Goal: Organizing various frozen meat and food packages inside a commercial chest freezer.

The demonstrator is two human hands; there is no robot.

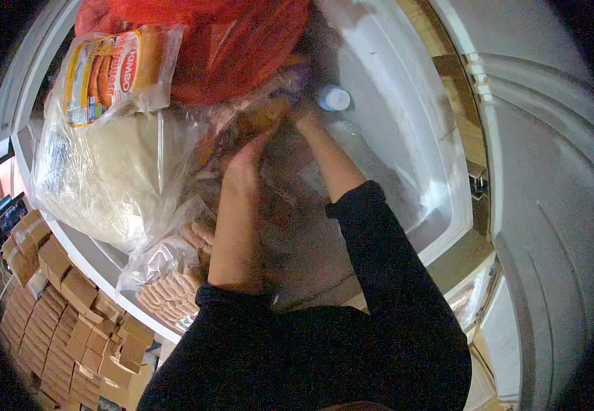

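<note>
Both my arms reach down into a white chest freezer. My left hand (pixel 250 149) lies against clear plastic packaging (pixel 263 115) with orange and purple parts; its fingers are partly hidden. Just right of that packaging is my right hand (pixel 304 115), dim and blurred, its fingertips hidden. A red plastic bag (pixel 214 51) bulges above the hands. To the left rest a Kimbo sausage package (pixel 117 72) and a large clear bag (pixel 117 169) with pale contents. A bottle with a pale cap (pixel 335 97) is beside my right hand.
The freezer's white rim (pixel 96 277) curves around the work area. Packed sausages (pixel 171 295) lie at its lower left. Outside, cardboard boxes (pixel 55 329) are stacked at the lower left. A ribbed grey-white panel (pixel 543 154) stands at the right.
</note>
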